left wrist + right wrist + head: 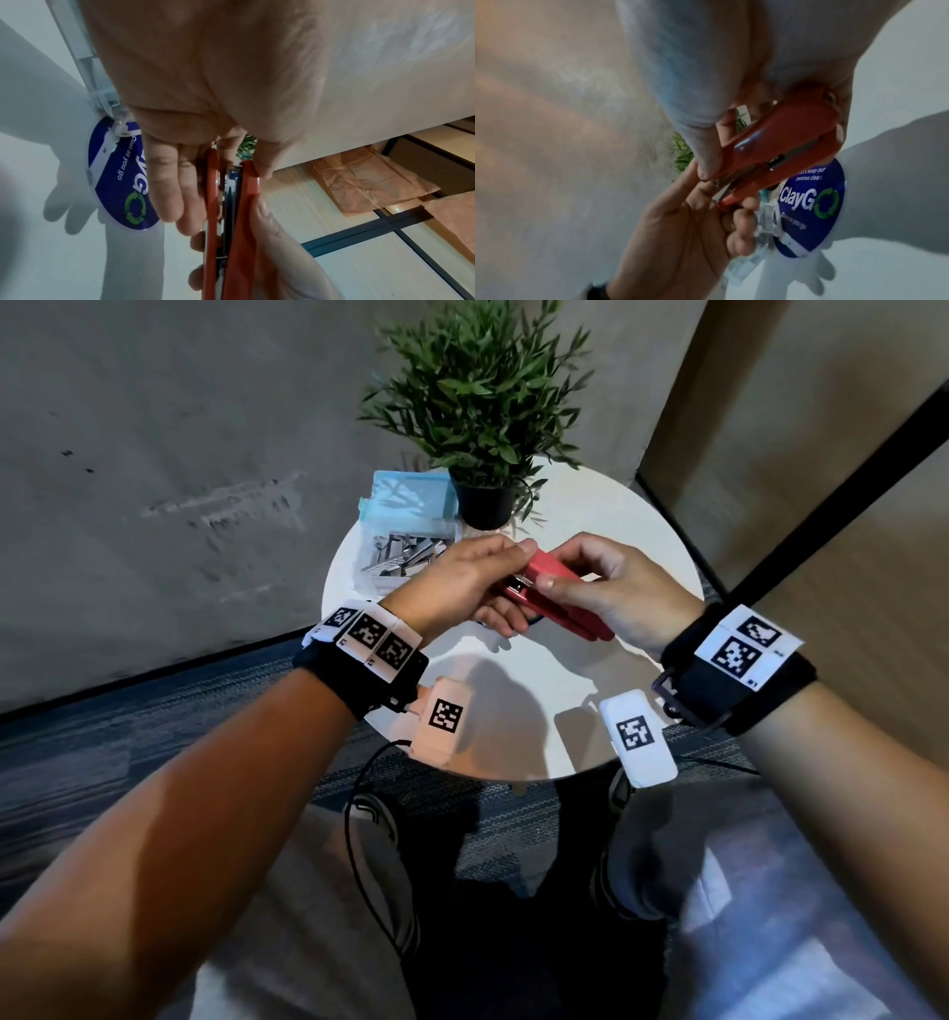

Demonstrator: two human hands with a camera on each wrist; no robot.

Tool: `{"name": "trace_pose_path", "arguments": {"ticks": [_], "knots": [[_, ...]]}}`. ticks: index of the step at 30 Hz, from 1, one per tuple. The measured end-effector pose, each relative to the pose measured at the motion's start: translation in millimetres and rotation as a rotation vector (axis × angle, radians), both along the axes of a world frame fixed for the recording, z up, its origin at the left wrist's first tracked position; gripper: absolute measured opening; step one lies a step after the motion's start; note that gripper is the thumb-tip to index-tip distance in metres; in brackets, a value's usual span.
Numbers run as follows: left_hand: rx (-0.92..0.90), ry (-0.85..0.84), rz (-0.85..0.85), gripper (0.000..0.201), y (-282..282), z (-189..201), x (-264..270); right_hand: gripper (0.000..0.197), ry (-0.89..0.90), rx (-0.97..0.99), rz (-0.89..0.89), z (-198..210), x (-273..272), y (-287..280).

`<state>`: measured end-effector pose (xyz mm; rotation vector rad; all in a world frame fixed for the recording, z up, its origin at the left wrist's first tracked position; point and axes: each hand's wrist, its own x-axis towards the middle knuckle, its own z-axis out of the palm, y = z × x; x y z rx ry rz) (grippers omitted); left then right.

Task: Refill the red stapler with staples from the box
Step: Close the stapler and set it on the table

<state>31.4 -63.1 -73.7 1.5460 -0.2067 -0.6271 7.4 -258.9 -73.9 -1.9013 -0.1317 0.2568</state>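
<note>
The red stapler (560, 603) is held in the air over the white round table (513, 737) by both hands. My left hand (506, 588) pinches its front end, thumb on top and fingers underneath. Further back, my right hand (557, 567) grips the body, with the thumb (706, 142) pressed on the red cover. Seen edge-on, the stapler (246, 223) shows a metal magazine between its red base and cover, with only a narrow gap at the front (777, 146). The staple box (411, 500), light blue, lies open at the table's far left with loose staple strips (400, 554) in front of it.
A potted green plant (482, 403) stands at the table's far edge beside the box. A round blue sticker (813, 203) lies on the tabletop under the hands. A grey wall is on the left and wooden panels on the right. My legs are below the near edge.
</note>
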Motion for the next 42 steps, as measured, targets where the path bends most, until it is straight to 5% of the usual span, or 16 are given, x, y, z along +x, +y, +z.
{"name": "trace_pose_path", "arguments": {"ticks": [6,11,18,27,31,33,36,42], "knots": [[0.075,-0.023,0.006,0.047,-1,-1,0,0.035,0.023,-0.236,0.069,1,-4,6],[0.102,-0.018,0.008,0.028,-3,-1,0,0.042,0.245,-0.009,0.005,9,-9,10],[0.046,0.001,-0.048,0.034,-2,-3,-1,0.063,0.204,-0.042,-0.023,2,-2,6],[0.062,-0.024,-0.047,0.037,-4,-4,-2,0.029,0.233,0.011,-0.057,6,-3,5],[0.065,-0.04,-0.004,0.035,-5,-1,-4,0.051,0.311,0.05,-0.044,8,-3,3],[0.098,-0.059,0.017,0.038,-4,-2,-4,0.047,0.323,0.05,-0.033,6,-4,3],[0.155,-0.08,0.018,0.043,-3,-6,-2,0.029,0.299,-0.048,-0.067,-1,0,-2],[0.392,-0.204,-0.098,0.028,2,-22,1,0.04,0.099,-0.644,-0.231,-15,8,-21]]}}
